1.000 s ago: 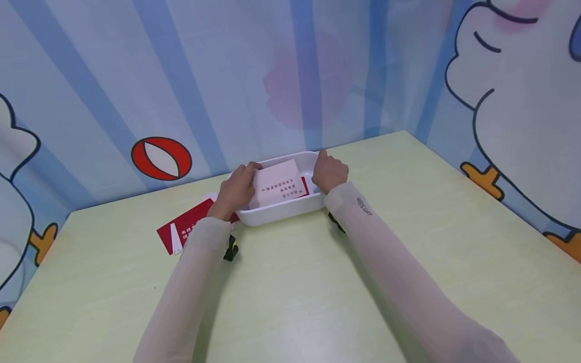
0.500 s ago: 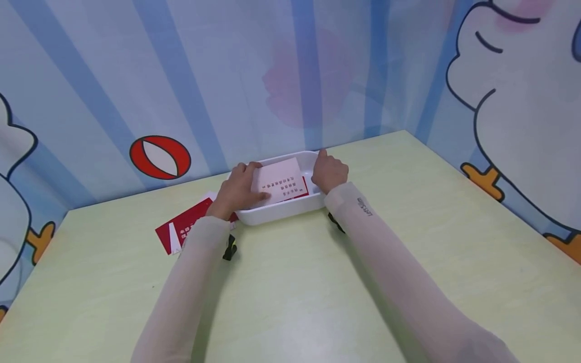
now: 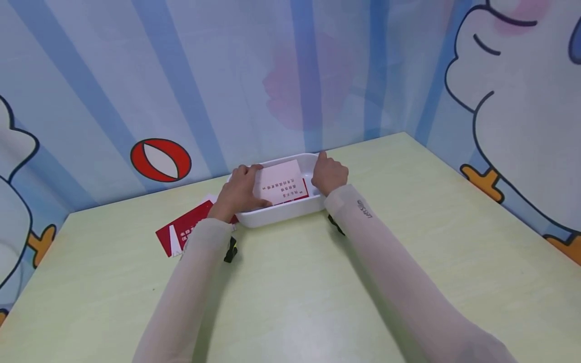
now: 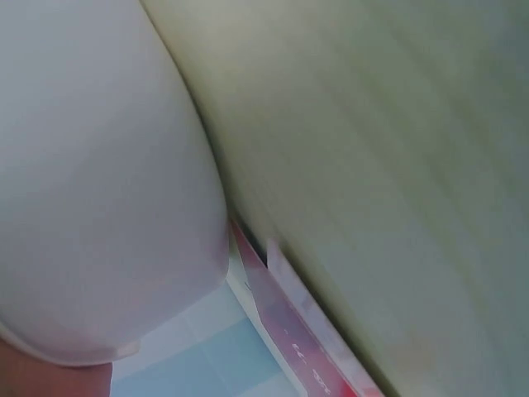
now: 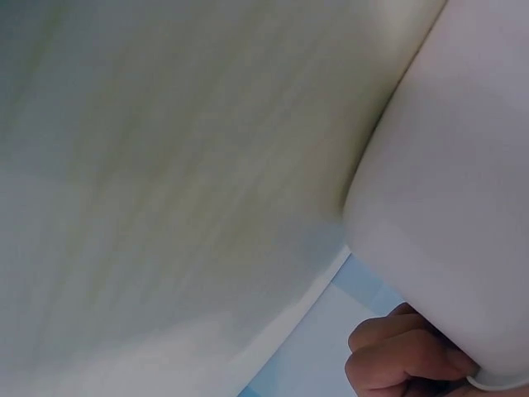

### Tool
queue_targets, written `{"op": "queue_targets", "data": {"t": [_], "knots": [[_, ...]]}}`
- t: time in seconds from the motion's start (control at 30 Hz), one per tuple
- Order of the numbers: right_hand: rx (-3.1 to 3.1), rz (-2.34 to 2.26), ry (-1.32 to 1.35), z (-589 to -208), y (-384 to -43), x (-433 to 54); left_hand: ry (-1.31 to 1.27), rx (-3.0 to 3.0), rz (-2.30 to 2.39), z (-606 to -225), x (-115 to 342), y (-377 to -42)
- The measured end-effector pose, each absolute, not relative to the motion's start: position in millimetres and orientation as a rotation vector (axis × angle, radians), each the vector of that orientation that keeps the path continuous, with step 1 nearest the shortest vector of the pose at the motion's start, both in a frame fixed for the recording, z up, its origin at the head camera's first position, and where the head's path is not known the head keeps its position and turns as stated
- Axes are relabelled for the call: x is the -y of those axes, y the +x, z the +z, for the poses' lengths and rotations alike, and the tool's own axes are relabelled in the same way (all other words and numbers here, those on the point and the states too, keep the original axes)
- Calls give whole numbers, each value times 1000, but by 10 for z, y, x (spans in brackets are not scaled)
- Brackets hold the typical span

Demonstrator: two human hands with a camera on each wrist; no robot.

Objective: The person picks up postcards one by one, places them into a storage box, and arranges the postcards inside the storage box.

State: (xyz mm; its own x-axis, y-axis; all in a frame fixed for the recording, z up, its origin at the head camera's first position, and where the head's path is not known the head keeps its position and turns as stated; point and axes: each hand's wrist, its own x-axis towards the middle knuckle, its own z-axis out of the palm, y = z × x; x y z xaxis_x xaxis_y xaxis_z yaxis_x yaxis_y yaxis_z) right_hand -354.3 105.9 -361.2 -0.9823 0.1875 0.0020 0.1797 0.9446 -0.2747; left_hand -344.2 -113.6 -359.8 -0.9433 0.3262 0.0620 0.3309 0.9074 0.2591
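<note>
In the head view a white tray (image 3: 281, 214) stands against the back wall. My left hand (image 3: 238, 194) reaches over its left end. The thumb and fingers of that hand span the left part of a pale pink printed card (image 3: 281, 176) in the tray, holding it at opposite edges. A red card (image 3: 305, 187) shows partly from under the pink one. My right hand (image 3: 330, 174) grips the tray's right rim, fingers curled round it. The right wrist view shows those knuckles below the tray's wall (image 5: 446, 182). Only a sliver of my left hand appears in the left wrist view.
Left of the tray, a red card (image 3: 183, 224) with white lettering and white pieces lies on the pale table (image 3: 281, 292), partly under my left forearm. A blue-striped wall cloth (image 3: 245, 91) rises along the table's back edge.
My left thumb has come into the tray over the near edge of the pink card. That card has turned slightly and moved a little back. My right hand has stayed on the rim.
</note>
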Motion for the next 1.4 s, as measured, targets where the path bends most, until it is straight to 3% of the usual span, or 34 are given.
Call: {"op": "queue_targets", "data": {"t": [0.5,1.4], "knots": [[3069,442,-266,-3616,-3551,-1076,-653,3046,-180,-3597,1134,-3424],[3048,437,-283,-3649,-3573,-1086,-676,3092,-222,-3570,1113,-3394]]}}
